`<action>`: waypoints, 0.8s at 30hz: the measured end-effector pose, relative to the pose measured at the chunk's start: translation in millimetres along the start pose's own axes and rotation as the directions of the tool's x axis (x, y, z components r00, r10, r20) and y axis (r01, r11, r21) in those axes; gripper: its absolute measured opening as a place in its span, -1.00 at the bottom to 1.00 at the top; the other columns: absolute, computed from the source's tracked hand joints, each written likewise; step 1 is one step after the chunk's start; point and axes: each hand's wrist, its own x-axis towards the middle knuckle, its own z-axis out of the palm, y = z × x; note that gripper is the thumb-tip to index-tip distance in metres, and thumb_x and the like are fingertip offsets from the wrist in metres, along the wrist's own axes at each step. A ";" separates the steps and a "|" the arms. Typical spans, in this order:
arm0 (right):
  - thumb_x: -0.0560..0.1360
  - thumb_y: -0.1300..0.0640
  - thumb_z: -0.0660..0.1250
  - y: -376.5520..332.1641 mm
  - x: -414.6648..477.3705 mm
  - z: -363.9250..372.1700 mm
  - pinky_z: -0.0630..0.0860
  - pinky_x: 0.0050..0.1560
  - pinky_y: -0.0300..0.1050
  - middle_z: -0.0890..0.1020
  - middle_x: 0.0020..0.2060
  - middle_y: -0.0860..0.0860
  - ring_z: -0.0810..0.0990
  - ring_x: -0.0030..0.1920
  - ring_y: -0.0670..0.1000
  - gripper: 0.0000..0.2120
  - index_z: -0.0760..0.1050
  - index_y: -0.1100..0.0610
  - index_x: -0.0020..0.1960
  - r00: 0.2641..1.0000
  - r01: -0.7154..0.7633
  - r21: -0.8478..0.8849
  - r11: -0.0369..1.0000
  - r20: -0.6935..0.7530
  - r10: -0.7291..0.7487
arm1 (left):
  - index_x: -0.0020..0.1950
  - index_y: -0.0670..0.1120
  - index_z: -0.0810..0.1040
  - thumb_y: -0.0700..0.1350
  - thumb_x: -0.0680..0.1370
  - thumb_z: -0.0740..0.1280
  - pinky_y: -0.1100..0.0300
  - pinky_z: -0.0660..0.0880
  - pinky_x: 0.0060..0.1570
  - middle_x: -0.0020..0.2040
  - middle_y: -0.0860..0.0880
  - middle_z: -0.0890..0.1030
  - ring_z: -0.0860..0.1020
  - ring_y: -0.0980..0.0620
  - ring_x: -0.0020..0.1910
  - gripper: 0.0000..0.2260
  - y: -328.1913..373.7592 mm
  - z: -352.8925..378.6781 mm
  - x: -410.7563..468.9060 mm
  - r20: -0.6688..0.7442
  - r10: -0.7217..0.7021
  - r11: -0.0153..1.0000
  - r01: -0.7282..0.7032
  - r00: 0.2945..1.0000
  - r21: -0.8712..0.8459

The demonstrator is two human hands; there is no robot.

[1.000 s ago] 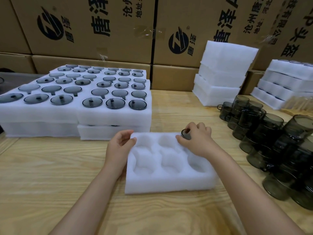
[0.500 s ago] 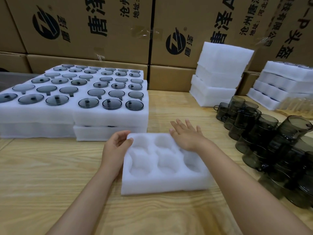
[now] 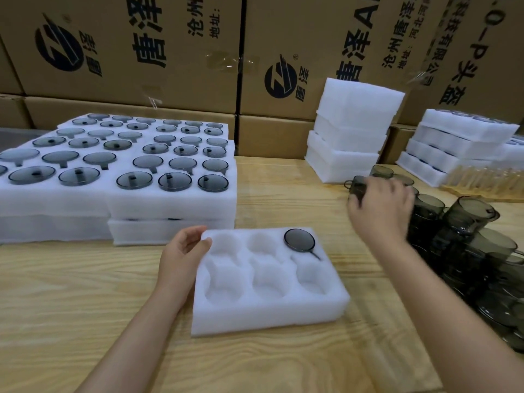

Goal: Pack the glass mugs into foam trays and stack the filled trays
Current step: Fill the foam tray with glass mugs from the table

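- Head view, the work piece: a white foam tray (image 3: 269, 310) lies flat on the wooden bench (image 3: 85, 293) directly in front of the person, long side toward them. That puts all six pockets within easy reach.
- Head view, the task's thing: one smoky glass mug (image 3: 299, 240) sits sunk in the far right pocket. Only its dark round face and its thin handle show, the handle lying in the slot cut toward the near right. The other five pockets are bare foam.
- Head view, left hand (image 3: 184, 248): it holds the tray's far left corner, thumb on the top face and fingers curled round the edge. I judge this is a steadying hold, so the light foam does not slide while mugs are pressed in.
- Head view, right hand (image 3: 380, 211): it is out over the loose mugs (image 3: 467, 222) crowded on the right of the bench, its fingers bent down at the nearest-left mug of the cluster. Motion blur hides whether they have closed on it; I cannot tell.
- Head view, surroundings: filled trays (image 3: 170, 199) stand two layers high to the left, placed side by side. Stacks of white foam trays (image 3: 354, 131) wait at the back right against cardboard boxes (image 3: 127, 38).
- Judgement: filling has barely begun, with stacking some way off.
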 end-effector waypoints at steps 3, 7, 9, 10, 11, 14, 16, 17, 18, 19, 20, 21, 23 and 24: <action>0.54 0.01 0.19 29.8 25.5 -4.1 -0.02 0.45 0.21 0.34 0.37 0.22 0.15 0.42 0.28 -0.51 0.28 0.23 0.38 0.983 -0.099 -0.182 0.978 0.131 0.124 | 0.01 -0.07 0.56 -0.32 0.52 0.34 0.06 0.48 -0.02 -0.03 -0.03 0.63 0.58 -0.04 -0.05 -0.83 -0.2 0.3 0.1 0.001 0.000 1.000 0.000 1.000 -0.001; 0.56 0.00 0.15 48.3 45.1 9.4 -0.15 0.44 0.27 0.31 0.41 0.19 0.10 0.46 0.26 -0.54 0.27 0.18 0.39 0.932 -0.008 -0.380 0.925 0.333 0.145 | 0.00 -0.08 0.57 -0.33 0.52 0.34 0.09 0.49 -0.05 -0.05 -0.02 0.63 0.58 -0.03 -0.07 -0.84 -0.5 0.1 0.4 -0.004 -0.001 1.000 0.001 1.000 -0.003; 0.56 0.02 0.15 53.2 50.4 15.8 -0.15 0.42 0.31 0.44 0.30 0.15 0.24 0.40 0.23 -0.63 0.34 0.15 0.32 0.915 0.032 -0.432 0.901 0.376 0.147 | 0.04 -0.12 0.56 -0.33 0.52 0.33 0.06 0.48 -0.03 -0.04 -0.04 0.63 0.57 -0.05 -0.04 -0.84 -0.7 0.2 0.8 -0.006 -0.004 1.000 0.004 1.000 -0.005; 0.56 0.06 0.15 55.0 52.2 18.2 -0.13 0.42 0.33 0.51 0.20 0.13 0.34 0.33 0.21 -0.70 0.37 0.14 0.24 0.914 0.047 -0.444 0.895 0.381 0.141 | 0.06 -0.14 0.56 -0.33 0.52 0.33 0.06 0.49 -0.03 -0.04 -0.05 0.62 0.57 -0.06 -0.04 -0.84 -0.8 0.3 0.8 -0.006 -0.006 1.000 0.006 1.000 -0.008; 0.54 0.11 0.16 56.3 54.1 19.9 -0.10 0.42 0.34 0.56 0.07 0.10 0.43 0.23 0.19 -0.79 0.40 0.13 0.15 0.917 0.061 -0.450 0.891 0.378 0.128 | 0.06 -0.14 0.56 -0.34 0.52 0.32 0.07 0.49 -0.04 -0.04 -0.05 0.62 0.57 -0.06 -0.05 -0.83 -0.6 0.5 0.4 -0.004 -0.006 1.000 0.006 1.000 -0.015; 0.49 0.26 0.17 57.7 59.7 23.6 -0.03 0.43 0.32 0.52 -0.32 0.02 0.48 -0.15 0.11 -0.93 0.39 0.13 -0.14 0.935 0.082 -0.485 0.870 0.339 0.100 | 0.06 -0.15 0.55 -0.35 0.53 0.31 0.06 0.48 -0.04 -0.06 -0.03 0.61 0.56 -0.06 -0.06 -0.83 0.0 1.2 -0.2 -0.001 -0.006 1.000 0.006 1.000 -0.027; 0.48 0.28 0.19 57.9 60.6 26.1 -0.03 0.44 0.30 0.51 -0.39 0.01 0.44 -0.25 0.07 -0.84 0.38 0.11 -0.25 0.942 0.099 -0.512 0.853 0.325 0.086 | 0.06 -0.15 0.55 -0.35 0.53 0.31 0.06 0.48 -0.03 -0.07 -0.03 0.61 0.56 -0.05 -0.06 -0.83 0.3 1.6 -0.2 -0.001 -0.006 1.000 0.006 1.000 -0.030; 0.48 0.28 0.20 57.6 60.3 26.5 -0.03 0.44 0.29 0.51 -0.39 0.01 0.43 -0.26 0.06 -0.81 0.40 0.10 -0.28 0.943 0.108 -0.513 0.852 0.325 0.076 | 0.05 -0.14 0.55 -0.35 0.53 0.32 0.06 0.48 -0.03 -0.07 -0.03 0.61 0.56 -0.05 -0.06 -0.83 0.2 1.6 -0.3 -0.001 -0.008 0.999 0.007 1.000 -0.032; 0.48 0.28 0.22 57.3 60.0 27.1 -0.02 0.44 0.27 0.52 -0.39 0.01 0.43 -0.27 0.05 -0.79 0.42 0.10 -0.30 0.943 0.109 -0.506 0.855 0.326 0.073 | 0.05 -0.13 0.56 -0.35 0.53 0.32 0.05 0.48 -0.02 -0.07 -0.03 0.62 0.56 -0.05 -0.06 -0.83 0.2 1.4 -0.4 -0.001 -0.009 0.999 0.009 1.000 -0.033; 0.48 0.28 0.23 56.7 59.9 27.5 -0.01 0.44 0.26 0.52 -0.40 0.01 0.43 -0.28 0.05 -0.78 0.43 0.10 -0.32 0.944 0.099 -0.488 0.867 0.322 0.073 | 0.04 -0.13 0.56 -0.34 0.53 0.32 0.04 0.48 -0.02 -0.06 -0.03 0.62 0.56 -0.05 -0.06 -0.83 0.1 1.3 -0.5 -0.002 -0.009 0.999 0.009 1.000 -0.032; 0.48 0.27 0.24 55.1 59.5 26.9 -0.02 0.44 0.26 0.52 -0.40 0.02 0.43 -0.29 0.05 -0.77 0.43 0.10 -0.34 0.947 0.083 -0.463 0.882 0.312 0.075 | 0.03 -0.12 0.56 -0.34 0.53 0.32 0.04 0.48 -0.01 -0.06 -0.03 0.62 0.56 -0.05 -0.06 -0.83 0.2 1.1 -0.5 -0.002 -0.009 1.000 0.009 1.000 -0.030; 0.49 0.27 0.25 52.7 59.2 25.7 -0.01 0.44 0.26 0.52 -0.40 0.02 0.43 -0.30 0.05 -0.76 0.43 0.11 -0.34 0.951 0.066 -0.439 0.896 0.300 0.077 | 0.02 -0.10 0.56 -0.34 0.53 0.32 0.04 0.48 -0.02 -0.06 -0.03 0.62 0.57 -0.05 -0.06 -0.83 0.2 0.9 -0.4 -0.002 -0.009 1.000 0.009 1.000 -0.026; 0.49 0.23 0.26 45.0 58.6 21.4 0.07 0.42 0.24 0.51 -0.40 0.03 0.45 -0.27 0.07 -0.79 0.43 0.12 -0.32 0.960 0.046 -0.393 0.918 0.270 0.068 | 0.01 -0.09 0.56 -0.33 0.53 0.33 0.06 0.49 -0.03 -0.05 -0.03 0.62 0.57 -0.04 -0.06 -0.83 -0.1 0.4 -0.3 0.000 -0.011 1.000 0.011 1.000 -0.022; 0.49 0.21 0.27 40.4 58.4 18.3 0.16 0.38 0.21 0.51 -0.39 0.04 0.46 -0.25 0.09 -0.82 0.44 0.12 -0.29 0.967 0.038 -0.349 0.936 0.251 0.055 | 0.00 -0.08 0.56 -0.33 0.53 0.33 0.06 0.49 -0.04 -0.05 -0.03 0.63 0.57 -0.04 -0.07 -0.83 -0.1 0.2 -0.2 0.000 -0.010 1.000 0.010 1.000 -0.021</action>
